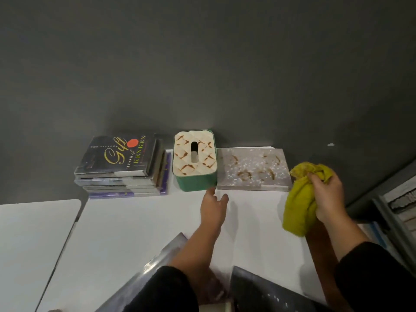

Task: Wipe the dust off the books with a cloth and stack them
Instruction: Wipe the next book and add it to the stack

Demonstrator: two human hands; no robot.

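A stack of several books (122, 170) lies at the back left of the white table (139, 226), topped by a dark book with gold lettering. A grey book (253, 168) smeared with brown marks and white specks lies flat at the back right. My left hand (213, 206) reaches forward with straight fingers, its tips just short of the tissue box and the grey book's near corner. My right hand (326, 194) grips a bunched yellow-green cloth (299, 206) above the table's right edge. Two more dark books (258, 291) lie at the near edge, partly hidden by my arms.
A green tissue box (195, 159) with a cream, brown-stained lid stands between the stack and the grey book. A dark wall runs behind the table. A second white surface (31, 239) adjoins on the left. Shelving (398, 212) stands at the right.
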